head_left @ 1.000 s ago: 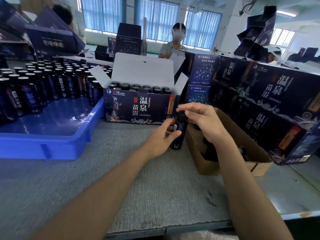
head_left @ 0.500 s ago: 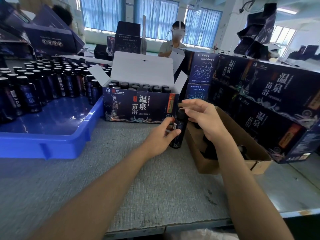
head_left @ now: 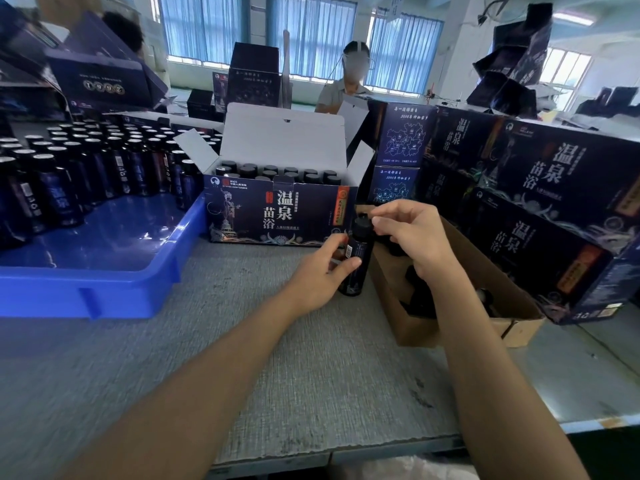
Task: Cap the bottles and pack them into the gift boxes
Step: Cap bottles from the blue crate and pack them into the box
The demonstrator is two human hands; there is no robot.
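One bottle stands just beside the open gift box. Left hand grips its body; right hand pinches its cap.

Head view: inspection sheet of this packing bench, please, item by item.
Surface: grey table, scuffed near the front edge.
Job's things: bottle standing on the table; open gift box holding capped bottles; blue tray of more bottles at left.
Clutter: brown carton with dark items, beside the bottle.
Hands: left hand grips the bottle; right hand pinches its cap.
Cables: nothing seen.
Surroundings: stacked gift boxes at right; a person behind.
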